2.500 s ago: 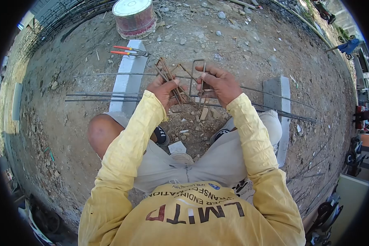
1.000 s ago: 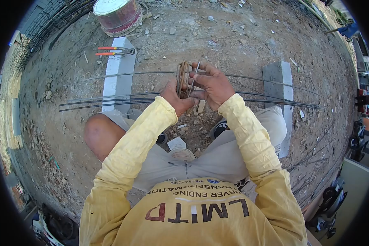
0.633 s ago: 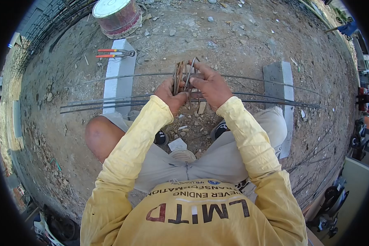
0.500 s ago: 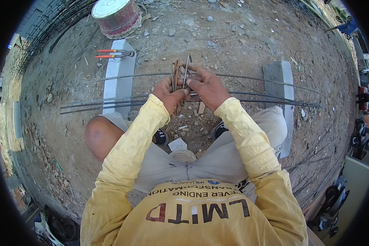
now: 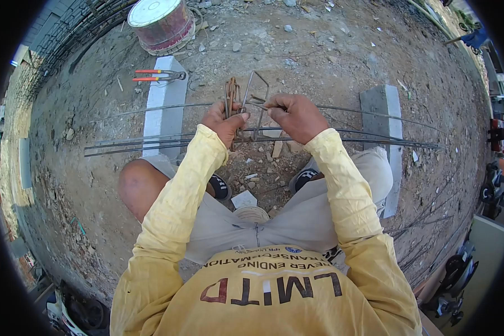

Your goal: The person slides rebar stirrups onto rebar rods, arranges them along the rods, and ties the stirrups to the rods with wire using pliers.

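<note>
My left hand (image 5: 225, 122) is closed round a bundle of rusty bent wire frames (image 5: 231, 95), held upright above the ground. Just right of the bundle, a grey rectangular wire frame (image 5: 266, 89) stands tilted between my two hands. My right hand (image 5: 298, 117) pinches part of this grey frame between thumb and fingers. Long thin steel bars (image 5: 341, 134) run from left to right behind and below my hands. They rest across a left white block (image 5: 163, 112) and a right white block (image 5: 392, 112).
Pliers with orange handles (image 5: 157, 75) lie on top of the left block. Beyond it stands a stained bucket (image 5: 165, 33). Small stones and a pale tile piece (image 5: 244, 199) lie between my feet. Thin rods (image 5: 420, 224) are on the ground at the right.
My hands have moved apart from their close position. The grey frame has come away from the rusty bundle and now shows its rectangular outline between them.
</note>
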`<state>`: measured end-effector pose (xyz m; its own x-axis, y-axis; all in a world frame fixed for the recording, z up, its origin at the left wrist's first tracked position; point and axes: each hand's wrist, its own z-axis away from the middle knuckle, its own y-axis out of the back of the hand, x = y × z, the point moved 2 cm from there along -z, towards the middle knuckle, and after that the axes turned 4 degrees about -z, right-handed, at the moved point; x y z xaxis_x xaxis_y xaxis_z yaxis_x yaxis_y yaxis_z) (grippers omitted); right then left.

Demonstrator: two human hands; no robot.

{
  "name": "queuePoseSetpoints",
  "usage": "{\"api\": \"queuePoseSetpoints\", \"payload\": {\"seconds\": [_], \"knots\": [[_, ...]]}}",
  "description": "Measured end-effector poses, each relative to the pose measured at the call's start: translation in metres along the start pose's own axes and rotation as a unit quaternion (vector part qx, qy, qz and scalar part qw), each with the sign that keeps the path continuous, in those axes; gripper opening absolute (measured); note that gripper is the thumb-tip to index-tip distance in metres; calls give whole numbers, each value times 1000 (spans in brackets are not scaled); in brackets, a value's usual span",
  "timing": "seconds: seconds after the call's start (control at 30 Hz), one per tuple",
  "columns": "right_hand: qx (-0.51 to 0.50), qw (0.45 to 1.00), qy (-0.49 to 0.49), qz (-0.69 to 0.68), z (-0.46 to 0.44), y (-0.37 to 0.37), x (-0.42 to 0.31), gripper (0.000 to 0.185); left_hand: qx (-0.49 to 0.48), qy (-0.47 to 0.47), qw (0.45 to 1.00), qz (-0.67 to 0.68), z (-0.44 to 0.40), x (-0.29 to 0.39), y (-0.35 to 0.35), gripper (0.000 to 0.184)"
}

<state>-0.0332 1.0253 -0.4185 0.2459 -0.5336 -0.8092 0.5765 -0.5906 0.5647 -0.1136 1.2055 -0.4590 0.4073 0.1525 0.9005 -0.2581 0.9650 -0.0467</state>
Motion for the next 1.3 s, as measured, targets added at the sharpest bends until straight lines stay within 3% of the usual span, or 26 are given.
{"api": "queuePoseSetpoints", "payload": {"seconds": [0.1, 0.3, 0.4, 0.6, 0.7, 0.9, 1.03, 1.3], "knots": [[39, 999, 5, 27, 0, 15, -4, 21, 25, -8, 1000, -13, -9, -7, 11, 33], [153, 972, -80, -160, -4, 32, 1, 22, 26, -16, 996, 79, -13, -8, 16, 34], [101, 930, -151, -321, 0, 26, -4, 21, 2, -1, 992, 130, -8, -2, 12, 34], [28, 830, -179, -528, 1, -4, 0, 25, -46, 41, 984, 170, 1, 4, -1, 32], [44, 807, -185, -559, 4, -18, -11, 31, -97, 39, 975, 197, 10, 8, -14, 29], [40, 828, -152, -539, 3, -28, -4, 36, -127, 102, 976, 141, 16, 5, -11, 24], [56, 791, -167, -586, 2, -25, -1, 34, -146, 115, 966, 180, 16, 6, -14, 26], [39, 770, -179, -611, 3, -24, 6, 25, -102, 87, 967, 218, 6, 7, -4, 28]]}}
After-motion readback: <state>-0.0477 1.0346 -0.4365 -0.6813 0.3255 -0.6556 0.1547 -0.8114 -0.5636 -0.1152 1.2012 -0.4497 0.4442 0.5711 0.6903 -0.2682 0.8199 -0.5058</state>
